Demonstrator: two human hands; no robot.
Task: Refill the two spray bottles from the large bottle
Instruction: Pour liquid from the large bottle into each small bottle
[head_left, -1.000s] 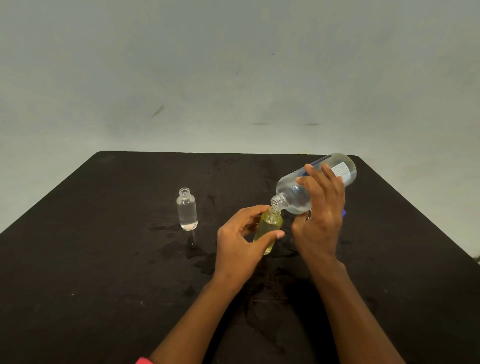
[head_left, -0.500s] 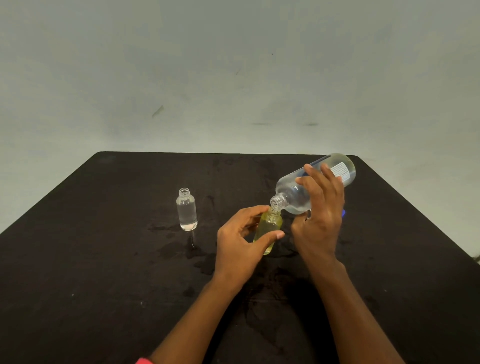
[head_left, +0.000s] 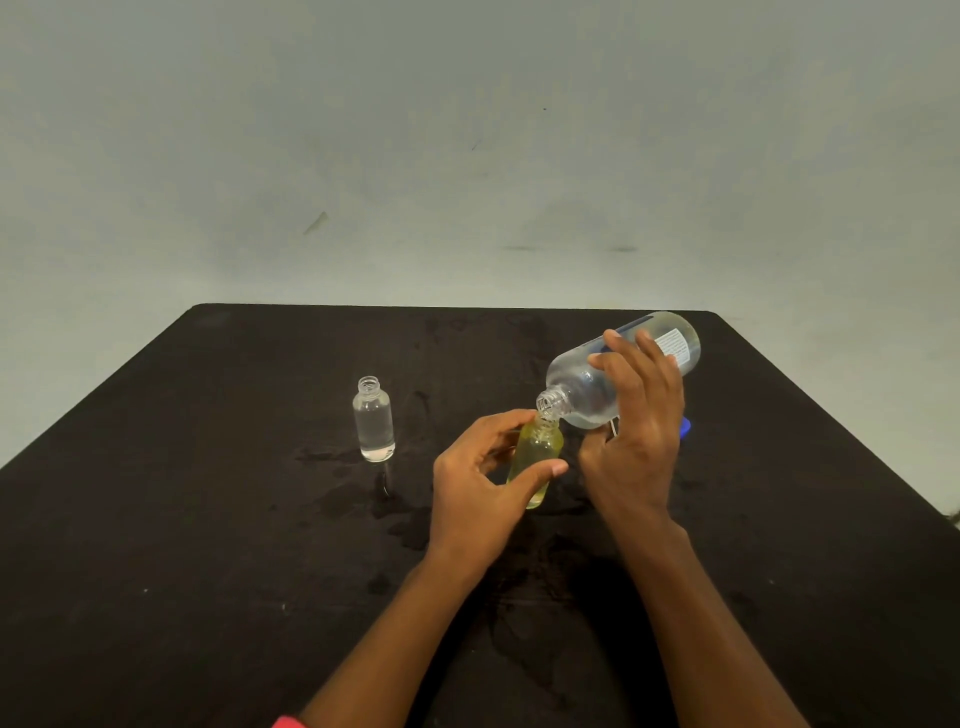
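Observation:
My right hand grips the large clear bottle, tilted with its open mouth down over the neck of a small yellowish spray bottle. My left hand holds that small bottle upright on the table, thumb in front and fingers behind. A second small clear spray bottle, uncapped and holding clear liquid, stands alone to the left.
The black table shows dark wet patches around and in front of the bottles. A blue cap peeks out behind my right hand. A pale wall rises behind the table's far edge.
The large bottle's mouth has stayed over the yellowish bottle; both hands hold nearly the same pose, with only a slight shift of the large bottle.

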